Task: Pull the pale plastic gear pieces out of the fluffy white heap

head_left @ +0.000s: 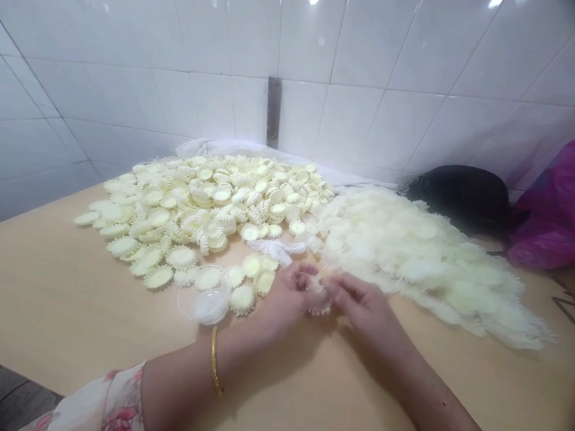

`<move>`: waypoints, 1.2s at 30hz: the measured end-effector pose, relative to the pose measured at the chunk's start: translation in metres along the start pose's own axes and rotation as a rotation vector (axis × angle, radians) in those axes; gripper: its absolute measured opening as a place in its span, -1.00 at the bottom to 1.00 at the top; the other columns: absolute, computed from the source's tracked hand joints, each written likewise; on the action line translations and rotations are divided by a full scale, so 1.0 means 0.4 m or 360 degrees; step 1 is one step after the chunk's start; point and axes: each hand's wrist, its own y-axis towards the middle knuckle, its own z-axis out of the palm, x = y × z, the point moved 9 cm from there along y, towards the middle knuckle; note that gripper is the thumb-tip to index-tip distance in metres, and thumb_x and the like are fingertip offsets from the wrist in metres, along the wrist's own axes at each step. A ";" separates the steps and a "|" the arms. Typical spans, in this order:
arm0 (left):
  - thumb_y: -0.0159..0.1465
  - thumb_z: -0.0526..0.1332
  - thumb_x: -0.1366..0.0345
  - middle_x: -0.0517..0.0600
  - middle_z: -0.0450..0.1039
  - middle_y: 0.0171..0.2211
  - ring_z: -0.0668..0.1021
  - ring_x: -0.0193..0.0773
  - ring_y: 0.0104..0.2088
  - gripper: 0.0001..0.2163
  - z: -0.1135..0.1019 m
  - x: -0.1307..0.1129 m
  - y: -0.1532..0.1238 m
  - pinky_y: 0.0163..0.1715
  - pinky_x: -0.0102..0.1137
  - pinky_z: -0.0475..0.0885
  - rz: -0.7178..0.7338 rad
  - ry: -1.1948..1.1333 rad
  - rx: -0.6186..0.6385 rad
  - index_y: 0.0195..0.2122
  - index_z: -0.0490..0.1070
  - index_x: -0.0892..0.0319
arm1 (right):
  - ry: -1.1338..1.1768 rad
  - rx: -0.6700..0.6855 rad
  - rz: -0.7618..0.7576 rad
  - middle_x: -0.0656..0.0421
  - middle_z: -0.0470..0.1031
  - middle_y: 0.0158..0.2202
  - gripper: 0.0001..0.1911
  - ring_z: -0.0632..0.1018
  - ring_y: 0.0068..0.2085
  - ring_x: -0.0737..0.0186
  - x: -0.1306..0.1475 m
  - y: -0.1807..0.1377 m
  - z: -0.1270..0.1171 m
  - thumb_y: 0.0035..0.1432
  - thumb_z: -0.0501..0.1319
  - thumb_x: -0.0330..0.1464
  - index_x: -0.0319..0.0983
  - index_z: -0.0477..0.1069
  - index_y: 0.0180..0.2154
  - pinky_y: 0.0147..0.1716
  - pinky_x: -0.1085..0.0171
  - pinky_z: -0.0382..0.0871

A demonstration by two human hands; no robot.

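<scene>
Past a floral sleeve (pixel 102 403), hands (pixel 286 297) (pixel 360 306) pinch a seemingly ruffled disc (pixel 318 300) beside heaped discs (pixel 204 203).

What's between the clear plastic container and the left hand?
Head view: a loose cream toothed disc lies between the clear plastic container and the left hand.

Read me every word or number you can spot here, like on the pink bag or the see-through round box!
No words, labels, brands, numbers or signs can be read: none show on the magenta plastic bag, the clear round plastic container, or the pale frilled piece between the left hand and right hand.
</scene>
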 end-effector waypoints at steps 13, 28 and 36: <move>-0.03 0.18 0.53 -0.13 0.27 -0.61 0.40 -0.39 -0.61 -0.78 0.000 0.020 0.008 -0.53 -0.39 0.31 -0.0141 -0.0086 -0.0040 -0.35 0.26 0.20 | -0.0134 -0.0270 0.0074 0.26 0.29 -0.65 -0.72 0.31 -0.57 0.34 -0.027 0.001 -0.044 0.07 0.13 -0.20 -0.24 0.34 -0.55 -0.58 0.35 0.17; 0.04 0.22 0.37 -0.12 0.26 -0.64 0.32 -0.43 -0.61 -0.89 -0.033 -0.012 -0.002 -0.51 -0.44 0.24 0.0047 0.0183 -0.0222 -0.52 0.26 0.19 | -0.0269 -0.0435 -0.0039 0.25 0.32 -0.62 -0.76 0.32 -0.55 0.32 -0.012 -0.004 -0.062 0.05 0.13 -0.25 -0.25 0.34 -0.56 -0.56 0.35 0.16; 0.08 0.21 0.09 -0.01 0.33 -0.57 0.38 -0.39 -0.55 -0.71 0.019 0.028 -0.002 -0.52 -0.44 0.24 -0.0248 -0.0232 0.0052 -0.54 0.34 0.27 | -0.0946 -0.0426 -0.0588 0.14 0.38 -0.40 -0.83 0.40 -0.30 0.18 0.082 -0.032 -0.020 0.05 0.06 -0.49 -0.21 0.40 -0.45 -0.27 0.22 0.22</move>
